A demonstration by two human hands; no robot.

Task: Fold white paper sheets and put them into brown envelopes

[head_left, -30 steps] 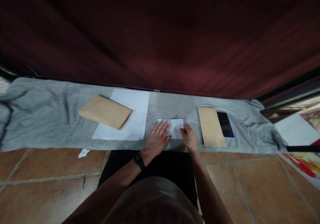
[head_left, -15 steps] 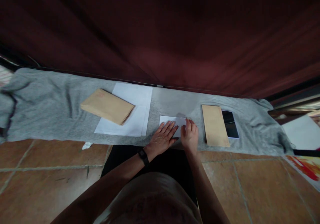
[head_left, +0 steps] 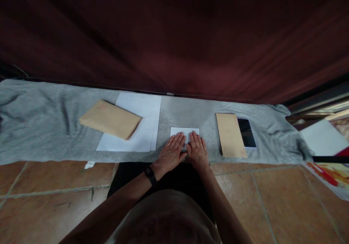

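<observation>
A small white piece of paper [head_left: 178, 130], apparently folded, lies on the grey cloth in front of me. My left hand [head_left: 171, 151] rests flat on its left part, fingers stretched forward. On the right part lies my right hand [head_left: 198, 150], also flat with fingers extended. The two thumbs nearly meet near the paper's front edge. The hands cover most of the paper, so its near side is hidden.
To the left, a stack of brown envelopes [head_left: 110, 120] lies over large white sheets [head_left: 144, 106]. At the right, another brown envelope [head_left: 231, 135] partly covers a dark phone [head_left: 247, 133]. Grey cloth [head_left: 188, 109] drapes the narrow table before a dark red curtain [head_left: 174, 37].
My right hand has gone from curled fingers at the paper's right edge to lying flat on it. My left hand stays flat on the paper. The view has shifted slightly.
</observation>
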